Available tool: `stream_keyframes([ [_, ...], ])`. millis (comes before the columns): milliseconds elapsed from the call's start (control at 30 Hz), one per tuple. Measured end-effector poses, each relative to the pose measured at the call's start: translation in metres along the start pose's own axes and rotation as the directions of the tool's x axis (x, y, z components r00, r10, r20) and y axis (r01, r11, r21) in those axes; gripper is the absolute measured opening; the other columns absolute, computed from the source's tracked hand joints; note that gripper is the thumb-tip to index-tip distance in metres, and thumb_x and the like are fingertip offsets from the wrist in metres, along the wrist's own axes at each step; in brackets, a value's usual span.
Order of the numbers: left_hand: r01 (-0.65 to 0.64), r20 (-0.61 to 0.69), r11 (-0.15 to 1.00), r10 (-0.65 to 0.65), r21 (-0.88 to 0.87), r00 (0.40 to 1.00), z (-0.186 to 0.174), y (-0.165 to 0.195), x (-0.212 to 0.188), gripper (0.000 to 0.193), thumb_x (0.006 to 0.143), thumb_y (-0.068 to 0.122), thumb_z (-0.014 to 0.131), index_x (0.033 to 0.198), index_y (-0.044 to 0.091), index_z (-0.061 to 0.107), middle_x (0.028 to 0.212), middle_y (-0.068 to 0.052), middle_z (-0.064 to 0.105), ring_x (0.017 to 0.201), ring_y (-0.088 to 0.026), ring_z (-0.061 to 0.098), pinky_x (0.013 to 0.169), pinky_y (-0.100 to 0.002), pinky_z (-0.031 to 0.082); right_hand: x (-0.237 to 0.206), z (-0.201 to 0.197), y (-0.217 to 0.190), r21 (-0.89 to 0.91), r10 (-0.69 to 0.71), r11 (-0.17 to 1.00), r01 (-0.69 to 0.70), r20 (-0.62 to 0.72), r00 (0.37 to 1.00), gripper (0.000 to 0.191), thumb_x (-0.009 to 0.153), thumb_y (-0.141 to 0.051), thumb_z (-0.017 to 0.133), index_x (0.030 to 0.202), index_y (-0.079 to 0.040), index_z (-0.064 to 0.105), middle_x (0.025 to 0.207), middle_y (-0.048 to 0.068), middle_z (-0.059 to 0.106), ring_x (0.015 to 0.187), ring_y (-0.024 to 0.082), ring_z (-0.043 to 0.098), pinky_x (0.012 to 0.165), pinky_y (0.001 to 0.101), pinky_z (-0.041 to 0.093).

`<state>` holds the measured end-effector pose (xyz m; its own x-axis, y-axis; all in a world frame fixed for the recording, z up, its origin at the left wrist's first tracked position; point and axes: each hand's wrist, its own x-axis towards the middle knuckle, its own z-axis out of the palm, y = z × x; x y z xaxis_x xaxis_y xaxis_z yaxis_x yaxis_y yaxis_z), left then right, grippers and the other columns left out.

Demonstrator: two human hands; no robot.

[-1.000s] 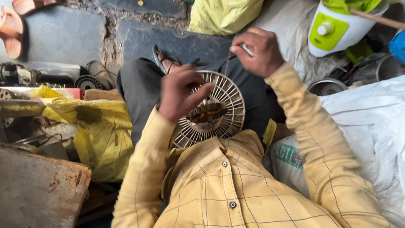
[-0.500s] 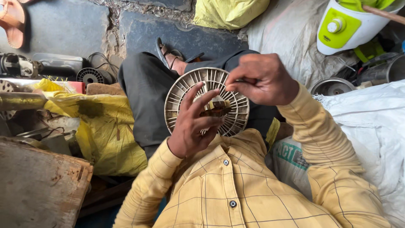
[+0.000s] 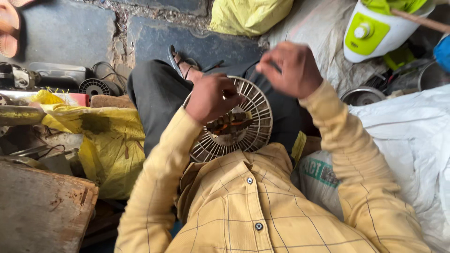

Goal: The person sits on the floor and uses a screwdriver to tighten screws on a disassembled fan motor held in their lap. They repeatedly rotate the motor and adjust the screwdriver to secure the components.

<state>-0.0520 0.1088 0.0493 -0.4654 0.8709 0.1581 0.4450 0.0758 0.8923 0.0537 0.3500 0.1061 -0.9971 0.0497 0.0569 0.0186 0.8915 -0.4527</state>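
Left hand [image 3: 212, 97] is clamped over the top of the fan grille [image 3: 232, 122] in the lap; right hand [image 3: 291, 69] is raised just above its rim, fingers pinched shut. Can't tell what's in that grip

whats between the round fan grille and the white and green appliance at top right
In the head view, the right hand is raised between the fan grille and the appliance, over a grey sack.

The person sits with a round white slotted fan housing [image 3: 243, 126] on the lap. The left hand [image 3: 211, 98] rests on its upper left rim, fingers curled over the slots. The right hand [image 3: 290, 68] is raised just above the upper right rim, fingertips pinched together. A wound motor core [image 3: 229, 124] shows at the centre. A yellow bag [image 3: 105, 140] lies at the left.
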Motion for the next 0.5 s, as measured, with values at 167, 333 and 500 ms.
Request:
stream_keyframes([
  [167,-0.047,0.337,0.988,0.096,-0.15,0.937,-0.003,-0.044,0.012,0.012,0.081,0.014,0.079,0.09,0.005,0.078,0.083,-0.014,0.072,0.071,-0.026,0.069,0.065,-0.037,0.053,-0.046,0.0,-0.088,0.231,-0.37,0.925,0.303,0.35,0.861,0.014,0.087,-0.013,0.068,0.074,-0.01,0.063,0.071,0.009,0.058,0.065,0.024,0.058,0.059,0.0402,0.048],
  [333,-0.082,-0.134,0.899,0.026,-0.431,0.991,-0.019,0.02,-0.039,0.012,0.089,0.005,0.063,0.098,0.005,0.07,0.094,-0.01,0.071,0.082,-0.027,0.071,0.072,-0.036,0.057,-0.051,-0.02,-0.117,0.242,-0.503,0.859,0.451,0.235,0.832,0.004,0.079,-0.006,0.065,0.077,-0.003,0.062,0.07,0.008,0.051,0.058,0.023,0.051,0.054,0.0417,0.042],
  [500,-0.199,-0.18,0.926,0.266,0.322,0.947,0.003,0.07,-0.081,0.019,0.081,0.001,0.075,0.1,0.005,0.074,0.085,-0.007,0.064,0.074,-0.025,0.065,0.063,-0.039,0.05,0.02,0.008,-0.072,0.28,-0.448,0.879,0.385,0.215,0.868,0.01,0.087,-0.007,0.068,0.077,-0.008,0.07,0.065,0.005,0.058,0.057,0.018,0.052,0.057,0.0392,0.043],
])
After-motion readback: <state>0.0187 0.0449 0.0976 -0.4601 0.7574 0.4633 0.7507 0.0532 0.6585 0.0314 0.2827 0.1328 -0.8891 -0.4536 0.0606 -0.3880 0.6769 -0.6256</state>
